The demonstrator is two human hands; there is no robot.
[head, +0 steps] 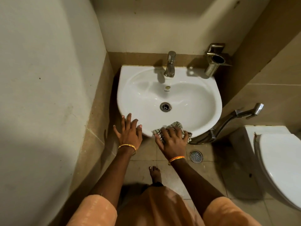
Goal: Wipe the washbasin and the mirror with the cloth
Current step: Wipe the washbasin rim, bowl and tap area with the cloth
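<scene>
Two hands, one cloth (175, 128), one washbasin (187, 95).

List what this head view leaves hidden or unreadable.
- Mirror: outside the frame, above the top edge.
- Patterned cloth: mostly covered by the right hand.
- Small print in the white ceramic washbasin: too small to read.
- White toilet: cut by the right edge.

I have just 1 view, from the head camera: it looks steeply down and forward from above the washbasin (169, 95), close in, its wide lens also taking in both forearms, the walls and the floor (177, 175).
</scene>
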